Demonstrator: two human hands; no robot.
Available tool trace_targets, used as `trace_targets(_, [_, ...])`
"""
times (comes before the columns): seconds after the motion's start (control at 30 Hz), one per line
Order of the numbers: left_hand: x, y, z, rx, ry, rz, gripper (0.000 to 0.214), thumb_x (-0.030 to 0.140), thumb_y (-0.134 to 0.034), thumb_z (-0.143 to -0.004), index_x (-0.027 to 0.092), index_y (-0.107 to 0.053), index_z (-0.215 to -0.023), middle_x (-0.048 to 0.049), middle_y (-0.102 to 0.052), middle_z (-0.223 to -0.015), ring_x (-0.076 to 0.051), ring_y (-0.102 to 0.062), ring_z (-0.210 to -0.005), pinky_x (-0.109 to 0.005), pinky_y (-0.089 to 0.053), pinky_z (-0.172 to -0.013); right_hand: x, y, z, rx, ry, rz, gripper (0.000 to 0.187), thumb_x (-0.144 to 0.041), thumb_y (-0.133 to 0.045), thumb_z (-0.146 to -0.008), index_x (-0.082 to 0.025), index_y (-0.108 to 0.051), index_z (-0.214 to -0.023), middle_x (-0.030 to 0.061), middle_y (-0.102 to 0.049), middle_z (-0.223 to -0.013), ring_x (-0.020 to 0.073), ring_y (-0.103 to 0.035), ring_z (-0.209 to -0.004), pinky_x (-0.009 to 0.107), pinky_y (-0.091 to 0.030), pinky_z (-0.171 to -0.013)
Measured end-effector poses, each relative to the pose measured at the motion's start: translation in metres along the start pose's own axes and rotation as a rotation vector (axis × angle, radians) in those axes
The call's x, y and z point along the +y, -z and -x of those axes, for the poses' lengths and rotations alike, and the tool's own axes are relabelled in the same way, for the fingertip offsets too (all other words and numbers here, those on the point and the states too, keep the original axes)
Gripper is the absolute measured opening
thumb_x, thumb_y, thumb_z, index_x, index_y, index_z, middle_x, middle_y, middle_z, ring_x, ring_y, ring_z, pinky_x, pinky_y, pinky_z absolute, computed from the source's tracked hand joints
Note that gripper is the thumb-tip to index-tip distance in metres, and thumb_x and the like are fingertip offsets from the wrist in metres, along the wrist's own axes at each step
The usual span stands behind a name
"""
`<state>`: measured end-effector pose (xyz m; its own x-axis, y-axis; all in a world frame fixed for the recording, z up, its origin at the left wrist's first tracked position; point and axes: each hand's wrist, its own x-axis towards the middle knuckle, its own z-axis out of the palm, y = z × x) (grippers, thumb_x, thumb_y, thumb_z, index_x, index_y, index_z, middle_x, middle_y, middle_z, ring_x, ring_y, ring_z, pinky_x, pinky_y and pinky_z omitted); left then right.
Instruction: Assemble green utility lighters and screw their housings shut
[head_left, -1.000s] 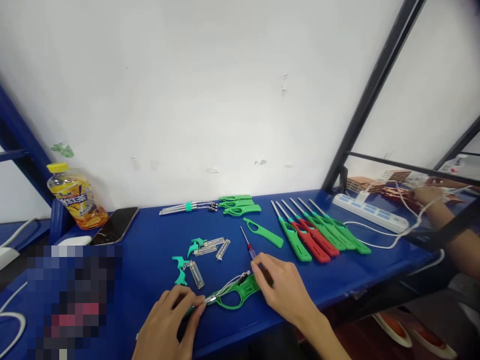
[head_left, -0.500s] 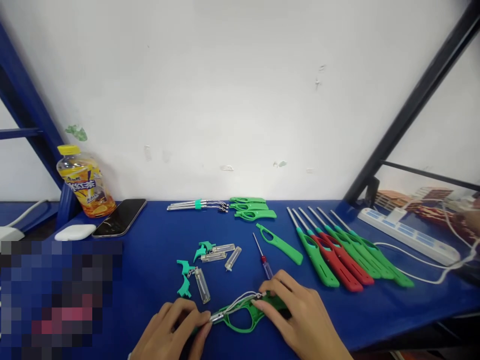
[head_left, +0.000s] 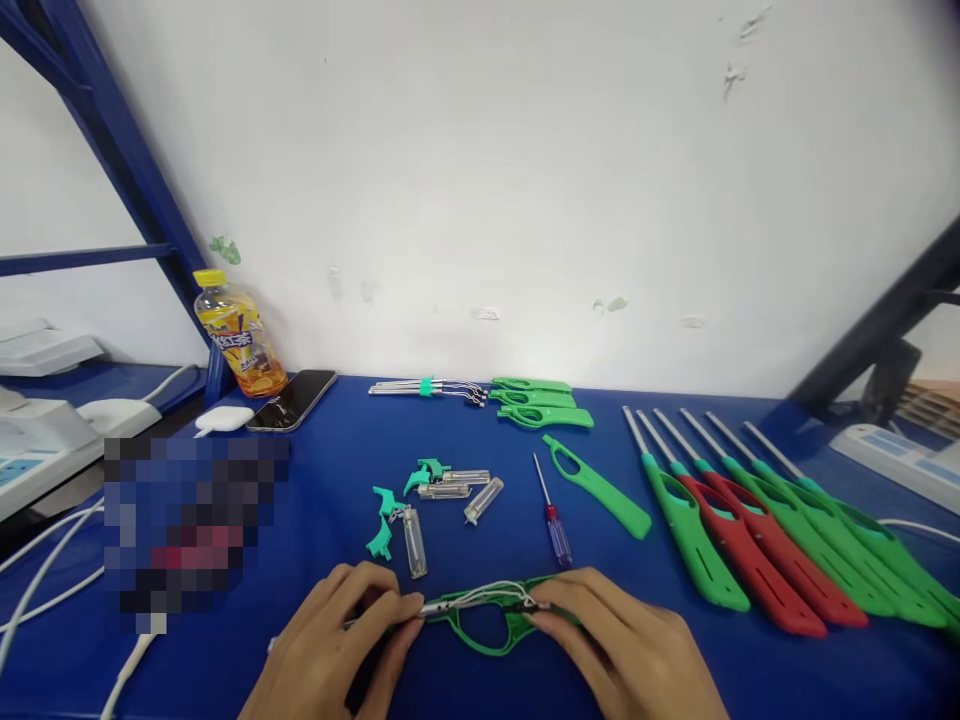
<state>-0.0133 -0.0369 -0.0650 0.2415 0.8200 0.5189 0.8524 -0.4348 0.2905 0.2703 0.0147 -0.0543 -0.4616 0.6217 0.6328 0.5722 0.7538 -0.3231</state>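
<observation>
Low in the head view, a green lighter shell half (head_left: 517,632) lies between my two hands. My left hand (head_left: 341,640) pinches a thin metal lighter tube (head_left: 435,608) at the shell's left end. White wires (head_left: 487,591) arch from the tube over the shell's finger loop. My right hand (head_left: 630,640) is closed on the shell's other end, fingertips at the small dark piece (head_left: 534,605) where the wires end; fingers hide part of it. Just beyond are a screwdriver (head_left: 556,535), clear fuel tanks (head_left: 415,543) and teal trigger pieces (head_left: 381,538).
Several green and red long lighters (head_left: 705,560) lie in a row at right. Green shells (head_left: 551,416) and wired metal tubes (head_left: 401,389) lie at the back by the wall. A phone (head_left: 294,402), bottle (head_left: 240,340) and white case (head_left: 223,420) stand left; a power strip (head_left: 892,455) is far right.
The view has swung, so the table's things sit differently in frame. My right fingers have shifted along the wire ends; my left hand keeps its pinch on the tube.
</observation>
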Motion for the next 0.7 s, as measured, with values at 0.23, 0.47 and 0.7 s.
trace_targets(0.23, [0.006, 0.002, 0.001, 0.000, 0.045, -0.022, 0.011, 0.028, -0.061, -0.105, 0.028, -0.070, -0.112, -0.0041, -0.071, -0.107, -0.023, -0.072, -0.097, -0.031, -0.063, -0.084, 0.010, -0.003, 0.009, -0.059, -0.010, -0.003, 0.026, -0.038, -0.047, -0.114, -0.028, -0.069, -0.107, -0.0032, -0.079, -0.094, 0.0123, -0.079, -0.073, 0.019, -0.060, -0.067])
trace_targets(0.47, [0.016, 0.008, -0.002, 0.002, 0.085, 0.013, 0.016, 0.029, -0.062, -0.106, 0.029, -0.069, -0.120, -0.0032, -0.072, -0.113, -0.021, -0.072, -0.102, -0.029, -0.060, -0.093, 0.014, -0.007, 0.014, -0.058, 0.040, 0.082, 0.027, -0.036, -0.043, -0.115, -0.029, -0.069, -0.109, -0.0031, -0.079, -0.094, 0.0135, -0.080, -0.074, 0.020, -0.058, -0.059])
trace_targets(0.7, [-0.006, 0.046, -0.025, 0.042, 0.203, 0.048, 0.020, 0.034, -0.053, -0.109, 0.031, -0.072, -0.115, -0.0005, -0.072, -0.112, -0.021, -0.068, -0.107, -0.028, -0.054, -0.093, 0.016, -0.008, 0.014, -0.006, 0.076, 0.105, 0.031, -0.040, -0.042, -0.115, -0.028, -0.070, -0.111, -0.0025, -0.080, -0.095, 0.0130, -0.080, -0.073, 0.019, -0.058, -0.057])
